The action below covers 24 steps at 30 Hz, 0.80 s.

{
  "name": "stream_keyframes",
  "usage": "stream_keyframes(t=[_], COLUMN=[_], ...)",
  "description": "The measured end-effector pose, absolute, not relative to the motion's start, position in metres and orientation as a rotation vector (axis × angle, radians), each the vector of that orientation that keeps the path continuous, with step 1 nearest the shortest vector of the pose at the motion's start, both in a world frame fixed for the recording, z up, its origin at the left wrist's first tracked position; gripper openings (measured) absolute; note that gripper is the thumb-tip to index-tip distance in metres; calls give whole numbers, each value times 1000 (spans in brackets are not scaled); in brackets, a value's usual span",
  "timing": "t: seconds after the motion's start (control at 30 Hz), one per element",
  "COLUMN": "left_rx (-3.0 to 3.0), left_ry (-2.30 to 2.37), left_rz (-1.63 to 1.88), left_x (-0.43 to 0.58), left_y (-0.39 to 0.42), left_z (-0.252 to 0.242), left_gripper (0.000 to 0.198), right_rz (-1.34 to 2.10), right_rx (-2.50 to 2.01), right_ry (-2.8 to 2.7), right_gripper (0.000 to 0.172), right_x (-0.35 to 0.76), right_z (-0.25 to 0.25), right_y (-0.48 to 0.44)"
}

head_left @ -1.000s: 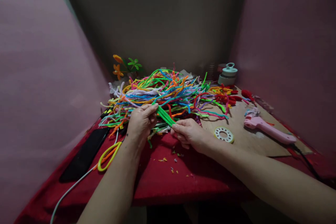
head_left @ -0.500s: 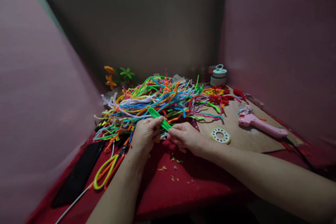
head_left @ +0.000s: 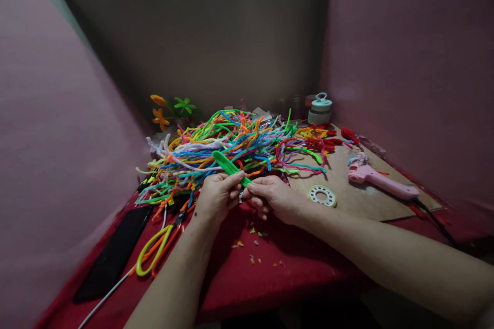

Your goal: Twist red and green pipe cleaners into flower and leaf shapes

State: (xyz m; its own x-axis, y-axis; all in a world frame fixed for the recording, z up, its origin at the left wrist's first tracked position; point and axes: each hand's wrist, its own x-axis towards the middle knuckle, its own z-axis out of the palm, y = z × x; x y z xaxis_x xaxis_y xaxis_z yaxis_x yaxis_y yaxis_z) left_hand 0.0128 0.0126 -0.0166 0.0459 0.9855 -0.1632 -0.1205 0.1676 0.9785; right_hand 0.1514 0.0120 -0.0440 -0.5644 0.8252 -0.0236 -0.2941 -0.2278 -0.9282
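A flat green leaf shape of bent pipe cleaners (head_left: pixel 227 163) is held between my two hands, slanting from upper left to lower right. My left hand (head_left: pixel 218 195) pinches it near its lower middle with thumb and fingers. At its lower right end, my right hand (head_left: pixel 266 195) grips it between thumb and forefinger. Just behind the hands lies a heap of loose pipe cleaners (head_left: pixel 216 145) in many colours. Small coloured fluff scraps (head_left: pixel 254 242) lie on the red cloth (head_left: pixel 247 288) below my hands.
Scissors with yellow and red handles (head_left: pixel 154 252) and a black phone-like slab (head_left: pixel 113 254) lie at left. On a board (head_left: pixel 366 200) at right rest a pink glue gun (head_left: pixel 382 182) and a tape roll (head_left: pixel 322 196). Behind stand a pale green lidded container (head_left: pixel 320 109) and orange flowers (head_left: pixel 160 118).
The green leaf shape now shows a flatter, wider face, and more of it sticks out above my left thumb. Both hands keep their grip, and the view has shifted slightly.
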Motion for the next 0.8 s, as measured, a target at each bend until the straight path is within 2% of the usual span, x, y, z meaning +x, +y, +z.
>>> stream_keyframes(t=[0.3, 0.4, 0.43, 0.47, 0.53, 0.6, 0.67, 0.8], left_rx=[1121, 1455, 1670, 1979, 2615, 2973, 3091, 3090], left_ry=[1208, 1469, 1560, 1587, 1433, 1208, 1084, 1112], left_rz=[1158, 1547, 1739, 1788, 1504, 1104, 853, 687], left_x=[8, -4, -8, -11, -14, -12, -7, -2], left_y=[16, 16, 14, 12, 8, 4, 3, 3], left_z=[-17, -8, -4, 1, 7, 8, 5, -3], left_gripper=[33, 28, 31, 33, 25, 18, 15, 14], right_rz=[1857, 1873, 1878, 1882, 1885, 1854, 1796, 1732], right_rx=[-728, -740, -746, -750, -751, -755, -786, -888], right_ry=[-1263, -1226, -1230, -1247, -1318, -1416, -1531, -1802], right_gripper=[21, 17, 16, 16, 14, 12, 13, 15], right_x=[154, 157, 159, 160, 163, 165, 167, 172], right_z=[-44, -39, -38, -37, -36, -35, -33, -27], right_y=[15, 17, 18, 19, 22, 24, 25, 28])
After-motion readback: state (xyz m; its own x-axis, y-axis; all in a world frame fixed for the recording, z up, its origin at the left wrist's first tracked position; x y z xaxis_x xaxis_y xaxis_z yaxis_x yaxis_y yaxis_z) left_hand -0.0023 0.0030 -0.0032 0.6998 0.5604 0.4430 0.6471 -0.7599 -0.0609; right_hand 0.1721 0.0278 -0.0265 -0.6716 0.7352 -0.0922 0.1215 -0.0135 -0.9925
